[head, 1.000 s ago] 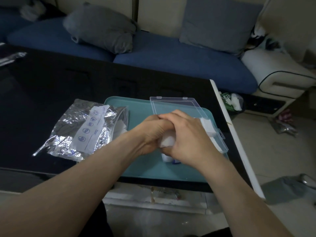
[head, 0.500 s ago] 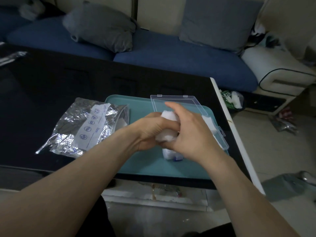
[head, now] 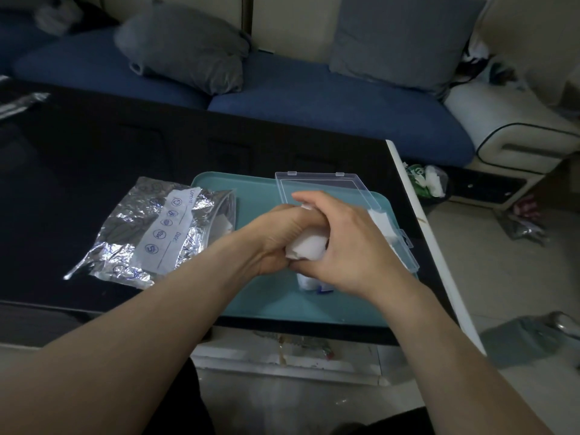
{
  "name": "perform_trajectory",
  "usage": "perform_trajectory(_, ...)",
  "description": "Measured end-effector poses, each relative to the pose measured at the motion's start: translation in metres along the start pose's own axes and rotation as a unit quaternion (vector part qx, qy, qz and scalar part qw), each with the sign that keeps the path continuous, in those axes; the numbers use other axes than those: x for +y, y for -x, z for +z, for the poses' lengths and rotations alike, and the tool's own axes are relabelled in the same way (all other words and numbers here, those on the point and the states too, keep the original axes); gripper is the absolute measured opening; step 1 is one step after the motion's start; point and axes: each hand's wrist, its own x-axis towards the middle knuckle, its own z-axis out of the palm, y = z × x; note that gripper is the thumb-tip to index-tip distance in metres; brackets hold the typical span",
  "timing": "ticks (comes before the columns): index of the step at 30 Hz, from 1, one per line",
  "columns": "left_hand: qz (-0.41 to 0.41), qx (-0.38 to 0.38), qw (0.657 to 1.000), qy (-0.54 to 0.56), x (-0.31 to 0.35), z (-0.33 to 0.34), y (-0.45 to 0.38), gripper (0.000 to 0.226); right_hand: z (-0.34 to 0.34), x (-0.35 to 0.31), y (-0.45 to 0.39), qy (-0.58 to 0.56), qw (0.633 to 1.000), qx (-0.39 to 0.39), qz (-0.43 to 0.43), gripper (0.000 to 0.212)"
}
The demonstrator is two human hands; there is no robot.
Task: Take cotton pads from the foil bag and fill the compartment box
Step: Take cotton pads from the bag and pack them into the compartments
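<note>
Both hands clasped a wad of cotton pads above the clear box.

The left hand (head: 282, 243) and right hand (head: 348, 246) gripped the cotton pads (head: 309, 248) over the open box (head: 405, 246) on the tray (head: 251, 296); the foil bag (head: 150, 233) lay left on the bench (head: 94, 158). Judging by this, filling was under way; next, pressing the pads into a compartment.

- Both bare forearms reach forward and meet at the middle.
- The left hand (head: 284, 238) is curled, apparently gripping a white wad.
- The right hand (head: 351, 243) wraps over it, fingers bent, knuckles up.
</note>
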Motion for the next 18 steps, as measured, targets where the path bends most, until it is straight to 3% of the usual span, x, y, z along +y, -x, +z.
perform_trajectory(2,0.006,-0.018,1.000,0.001,0.001,0.000,0.000,0.020,-0.002,-0.002,-0.001,0.011,1.000,0.015,0.011,0.085)
perform_trajectory(6,0.012,-0.035,0.998,-0.041,-0.002,0.001,0.001,0.016,-0.003,0.001,0.000,0.058,0.997,-0.043,0.016,0.086)
perform_trajectory(10,0.010,-0.043,0.998,-0.046,0.000,-0.001,-0.002,0.012,-0.012,0.007,0.004,-0.129,0.987,-0.089,0.048,0.129)
perform_trajectory(12,0.041,0.021,0.999,0.012,0.003,-0.001,-0.007,0.017,-0.018,0.010,0.003,-0.216,0.970,-0.037,0.106,0.128)
perform_trajectory(14,0.088,0.089,0.990,0.070,0.007,0.002,-0.009,0.021,-0.023,0.012,0.002,-0.355,0.910,0.004,0.214,0.107)
perform_trajectory(16,0.127,0.106,0.981,0.097,0.009,0.007,-0.008,0.022,-0.025,0.013,0.002,-0.500,0.814,-0.018,0.295,0.088)
perform_trajectory(18,0.145,0.103,0.978,0.105,0.009,0.012,-0.007,0.035,-0.024,0.011,0.002,-0.543,0.784,-0.053,0.296,0.061)
